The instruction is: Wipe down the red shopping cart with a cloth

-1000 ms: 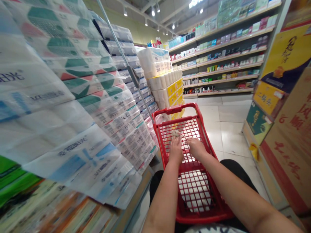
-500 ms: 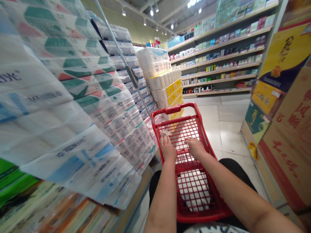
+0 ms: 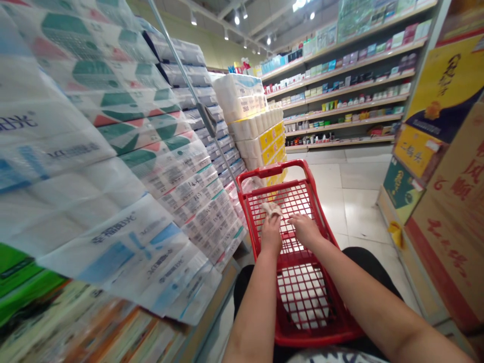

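The left hand [image 3: 271,234] seems to pinch a crumpled white tissue [image 3: 271,209] at its fingertips, though the view is small, over the red cart [image 3: 264,172]. The right hand [image 3: 305,231] rests open on the cart, just beside it, grasping nothing.

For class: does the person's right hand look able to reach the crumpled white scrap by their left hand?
Probably yes. The right hand rests beside the left hand, with the crumpled white scrap at its fingertips. Only open space above the red wire shopping cart lies between; nothing blocks the way.
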Demonstrator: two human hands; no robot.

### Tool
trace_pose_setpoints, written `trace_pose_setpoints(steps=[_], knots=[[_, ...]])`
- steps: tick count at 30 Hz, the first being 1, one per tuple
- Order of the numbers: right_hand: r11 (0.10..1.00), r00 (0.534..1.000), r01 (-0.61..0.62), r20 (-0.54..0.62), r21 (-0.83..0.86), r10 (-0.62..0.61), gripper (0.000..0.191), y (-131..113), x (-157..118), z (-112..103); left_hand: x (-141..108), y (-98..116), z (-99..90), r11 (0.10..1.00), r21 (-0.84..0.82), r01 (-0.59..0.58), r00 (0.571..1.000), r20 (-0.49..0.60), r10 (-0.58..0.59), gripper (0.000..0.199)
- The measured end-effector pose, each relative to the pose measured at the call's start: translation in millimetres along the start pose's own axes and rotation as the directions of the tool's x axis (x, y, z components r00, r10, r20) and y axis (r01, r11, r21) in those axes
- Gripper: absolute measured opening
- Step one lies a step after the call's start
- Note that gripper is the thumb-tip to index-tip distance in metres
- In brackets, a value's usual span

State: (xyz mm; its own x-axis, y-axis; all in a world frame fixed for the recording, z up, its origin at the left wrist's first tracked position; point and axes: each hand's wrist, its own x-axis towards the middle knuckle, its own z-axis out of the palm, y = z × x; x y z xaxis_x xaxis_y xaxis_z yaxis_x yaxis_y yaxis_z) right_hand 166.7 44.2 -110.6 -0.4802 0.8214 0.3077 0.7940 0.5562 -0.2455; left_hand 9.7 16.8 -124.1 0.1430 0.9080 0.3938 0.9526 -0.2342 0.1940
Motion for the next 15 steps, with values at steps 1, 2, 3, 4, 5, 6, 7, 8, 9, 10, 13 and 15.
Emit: trace_pose_setpoints(steps=[1, 2, 3, 4, 5, 6, 7, 8, 9, 10, 13, 15], knots=[[1.0, 1.0, 0.004, -0.006, 0.002, -0.004, 0.047, 0, 0, 0, 0, 1, 0.1, 0.999, -0.005, -0.052, 0.999, 0.006, 0.052, 0.064], [1.0, 1.0, 0.007, -0.012, 0.003, -0.007, 0.047, 0, 0, 0, 0, 2, 0.0, 0.998, 0.004, -0.057, 0.998, -0.006, 0.057, 0.064], [1.0, 1.0, 0.008, -0.014, 0.004, -0.008, 0.048, 0, 0, 0, 0, 3, -0.3, 1.0, 0.023, -0.007, 0.999, -0.037, 0.008, 0.063], [1.0, 1.0, 0.007, -0.014, 0.004, -0.006, 0.049, 0, -1, 0, 0, 4, -0.7, 0.995, 0.048, 0.088, 0.993, -0.083, -0.084, 0.063], [1.0, 1.0, 0.003, -0.01, 0.004, -0.003, 0.051, 0, -1, 0, -1, 5, -1.0, 0.978, 0.07, 0.196, 0.974, -0.13, -0.186, 0.062], [1.0, 1.0, 0.0, -0.005, 0.004, 0.0, 0.052, 1, -1, 0, -1, 7, -1.2, 0.956, 0.085, 0.282, 0.95, -0.166, -0.266, 0.061], [1.0, 1.0, -0.003, 0.002, 0.005, 0.003, 0.053, 0, -1, 1, -1, 9, -1.1, 0.945, 0.094, 0.315, 0.939, -0.177, -0.295, 0.06], [1.0, 1.0, -0.006, 0.01, 0.006, 0.006, 0.052, 0, -1, 1, -2, 11, -0.9, 0.954, 0.098, 0.283, 0.951, -0.158, -0.266, 0.06], [1.0, 1.0, -0.008, 0.015, 0.009, 0.007, 0.051, 0, -1, 1, -2, 13, -0.6, 0.977, 0.094, 0.192, 0.977, -0.112, -0.182, 0.06], [1.0, 1.0, -0.008, 0.017, 0.013, 0.008, 0.05, 0, 0, 1, -3, 15, -0.3, 0.994, 0.077, 0.074, 0.996, -0.059, -0.07, 0.061], [1.0, 1.0, -0.005, 0.008, 0.029, 0.005, 0.047, 0, 0, 0, -4, 15, -0.3, 0.993, 0.017, -0.116, 0.993, -0.027, 0.117, 0.066], [0.999, 1.0, 0.004, 0.008, 0.034, -0.004, 0.047, 0, 0, 0, -4, 12, -0.7, 1.0, 0.021, 0.0, 0.994, -0.11, 0.002, 0.062]])
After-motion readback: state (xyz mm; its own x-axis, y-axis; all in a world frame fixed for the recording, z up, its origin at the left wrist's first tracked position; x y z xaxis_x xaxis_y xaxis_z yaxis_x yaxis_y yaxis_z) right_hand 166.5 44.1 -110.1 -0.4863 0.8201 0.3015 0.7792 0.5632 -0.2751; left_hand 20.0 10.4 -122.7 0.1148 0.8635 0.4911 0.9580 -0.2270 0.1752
